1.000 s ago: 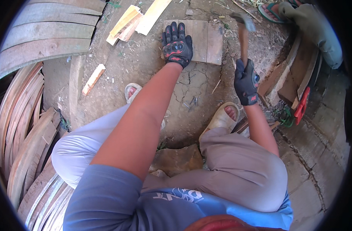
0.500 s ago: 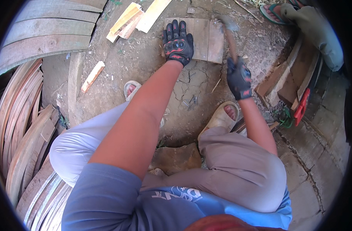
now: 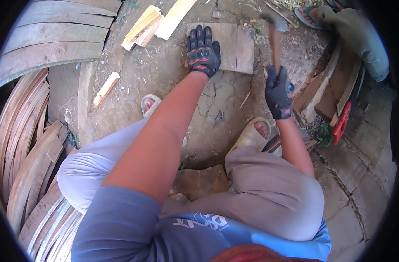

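My left hand (image 3: 202, 50), in a black glove with red marks, presses flat on the left part of a small panel of joined wooden boards (image 3: 234, 47) lying on the dirt ground. My right hand (image 3: 279, 92), also gloved, is shut on the wooden handle of a hammer (image 3: 274, 37). The hammer head is raised beyond the panel's right edge, at the top of the view. I am squatting, with both feet in pale sandals on the cracked earth.
Pale wood offcuts (image 3: 158, 24) lie beyond the panel, and one short piece (image 3: 106, 88) to the left. Curved wooden staves (image 3: 24, 144) are stacked along the left. Boards and a red tool (image 3: 342, 122) lie at right. Another person's sandalled foot (image 3: 310, 17) shows at the top right.
The hammer swung down toward the panel's right edge half a second ago and is now lifted again. My left hand stayed pressed on the boards.
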